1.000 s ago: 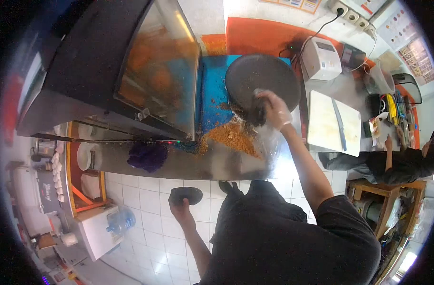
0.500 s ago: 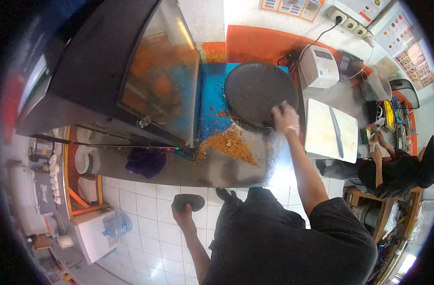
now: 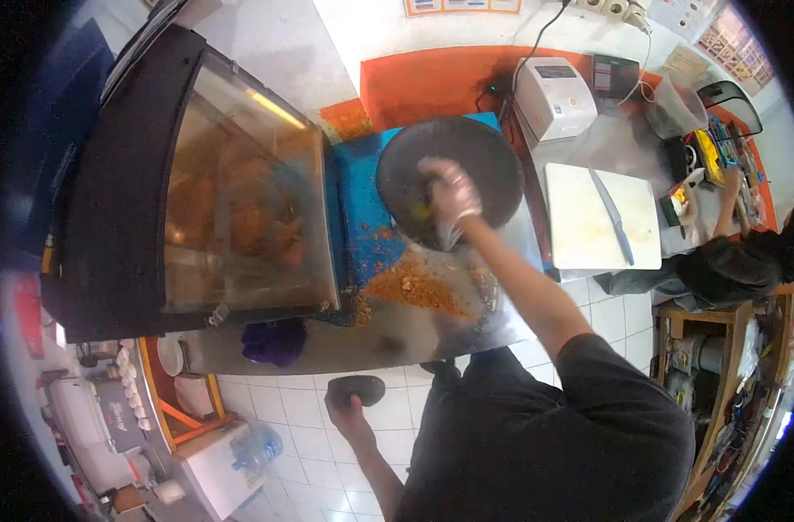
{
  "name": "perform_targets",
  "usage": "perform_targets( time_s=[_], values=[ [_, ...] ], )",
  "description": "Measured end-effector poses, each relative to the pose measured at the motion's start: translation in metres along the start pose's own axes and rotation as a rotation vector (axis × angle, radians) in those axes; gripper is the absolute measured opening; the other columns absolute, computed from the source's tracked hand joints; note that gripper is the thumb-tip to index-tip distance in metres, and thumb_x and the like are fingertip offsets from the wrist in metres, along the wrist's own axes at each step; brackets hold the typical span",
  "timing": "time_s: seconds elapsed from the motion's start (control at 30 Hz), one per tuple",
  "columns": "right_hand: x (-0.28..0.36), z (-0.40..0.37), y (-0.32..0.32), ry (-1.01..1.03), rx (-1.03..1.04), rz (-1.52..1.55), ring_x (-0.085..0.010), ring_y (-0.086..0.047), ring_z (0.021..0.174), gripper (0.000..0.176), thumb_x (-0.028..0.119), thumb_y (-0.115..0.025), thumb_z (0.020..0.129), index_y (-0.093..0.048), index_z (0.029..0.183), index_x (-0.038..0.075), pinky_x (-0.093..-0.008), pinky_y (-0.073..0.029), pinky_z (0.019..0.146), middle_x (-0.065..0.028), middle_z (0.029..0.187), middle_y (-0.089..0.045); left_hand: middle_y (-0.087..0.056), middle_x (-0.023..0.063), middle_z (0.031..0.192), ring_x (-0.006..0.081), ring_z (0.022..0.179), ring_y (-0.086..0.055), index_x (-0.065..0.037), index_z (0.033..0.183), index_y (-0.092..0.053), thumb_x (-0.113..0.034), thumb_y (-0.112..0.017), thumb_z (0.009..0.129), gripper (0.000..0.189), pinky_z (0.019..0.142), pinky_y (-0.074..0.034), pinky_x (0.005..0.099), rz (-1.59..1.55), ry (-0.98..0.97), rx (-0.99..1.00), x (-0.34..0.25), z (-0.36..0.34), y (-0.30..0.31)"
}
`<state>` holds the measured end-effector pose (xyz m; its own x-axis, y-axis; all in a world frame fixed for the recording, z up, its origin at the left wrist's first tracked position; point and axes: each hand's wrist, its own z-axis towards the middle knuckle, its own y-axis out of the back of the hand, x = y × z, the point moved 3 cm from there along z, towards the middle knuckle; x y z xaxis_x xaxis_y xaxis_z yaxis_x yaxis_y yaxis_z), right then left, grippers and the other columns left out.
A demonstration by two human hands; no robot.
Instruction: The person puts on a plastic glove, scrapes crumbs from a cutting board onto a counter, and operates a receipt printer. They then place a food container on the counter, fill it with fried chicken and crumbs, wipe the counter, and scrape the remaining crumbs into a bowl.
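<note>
In the head view, my left hand (image 3: 353, 419) grips a dark, oval stone pestle (image 3: 362, 391) beyond the counter's front edge, over the floor. My right hand (image 3: 452, 193), in a clear plastic glove, is over the wide, round, dark stone mortar (image 3: 493, 178). Motion blurs its fingers, so whether they hold anything cannot be made out. A small yellow-green patch shows beside the palm, against the dark surface. The mortar stands on a blue surface (image 3: 349, 165) on the counter. Golden-brown crumbs (image 3: 419, 290) lie heaped in front of it.
A glass-fronted cabinet (image 3: 240, 191) stands left of the mortar, with a purple cloth (image 3: 275, 343) at its foot. To the right are a white cutting board (image 3: 580, 217) with a knife (image 3: 613, 213) on it, and a white printer (image 3: 555, 98). Another person (image 3: 732, 270) works at far right.
My right hand has moved left from the mortar's right rim to over its middle. My left hand still holds the pestle. The camera view has shifted and tilted.
</note>
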<state>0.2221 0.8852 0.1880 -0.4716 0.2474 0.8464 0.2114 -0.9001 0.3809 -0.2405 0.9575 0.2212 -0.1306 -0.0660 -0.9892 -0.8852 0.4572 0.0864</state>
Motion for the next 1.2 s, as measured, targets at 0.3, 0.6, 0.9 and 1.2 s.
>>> perform_targets(
  time_s=[0.3,0.6,0.9,1.2],
  values=[
    [-0.054,0.007,-0.065,0.070,0.223,-0.393,-0.0346,-0.047,0.124,0.049,0.002,-0.061,0.074,-0.057,0.123,0.009,-0.0421,-0.038,0.105,-0.0143,0.132,-0.052,-0.055,0.0109,0.115,0.0237,0.108,-0.053,0.002,0.123,-0.049,-0.030,-0.073,0.084,0.056,0.094,-0.043,0.0368,0.078,0.060,-0.102,0.012,-0.034,0.019],
    [0.023,-0.062,-0.010,-0.287,0.560,0.413,-0.0209,-0.057,0.112,0.051,0.001,-0.056,0.079,-0.053,0.130,0.009,-0.0323,-0.045,0.096,-0.0109,0.124,-0.060,-0.053,0.0167,0.125,0.0237,0.116,-0.052,0.005,0.132,-0.039,-0.006,-0.070,0.084,0.058,0.097,-0.042,0.0345,0.288,-0.019,0.185,0.032,0.038,-0.046],
    [0.000,-0.139,0.137,-0.824,0.298,0.802,-0.0173,-0.062,0.098,0.053,0.014,-0.050,0.085,-0.044,0.136,0.002,-0.0286,-0.052,0.080,-0.0127,0.117,-0.060,-0.055,0.0180,0.120,0.0270,0.115,-0.052,0.002,0.129,-0.043,-0.026,-0.074,0.083,0.063,0.099,-0.039,0.0380,0.358,-0.071,0.251,0.033,0.069,-0.095],
    [-0.049,-0.207,0.290,-1.097,-0.173,0.503,-0.0131,-0.058,0.069,0.050,0.009,-0.068,0.081,-0.051,0.129,0.005,-0.0241,-0.047,0.057,-0.0065,0.101,-0.063,-0.054,0.0151,0.122,0.0258,0.114,-0.052,-0.002,0.127,-0.046,-0.022,-0.072,0.084,0.054,0.098,-0.040,0.0391,0.502,-0.333,0.397,-0.001,0.127,-0.191]
  ],
)
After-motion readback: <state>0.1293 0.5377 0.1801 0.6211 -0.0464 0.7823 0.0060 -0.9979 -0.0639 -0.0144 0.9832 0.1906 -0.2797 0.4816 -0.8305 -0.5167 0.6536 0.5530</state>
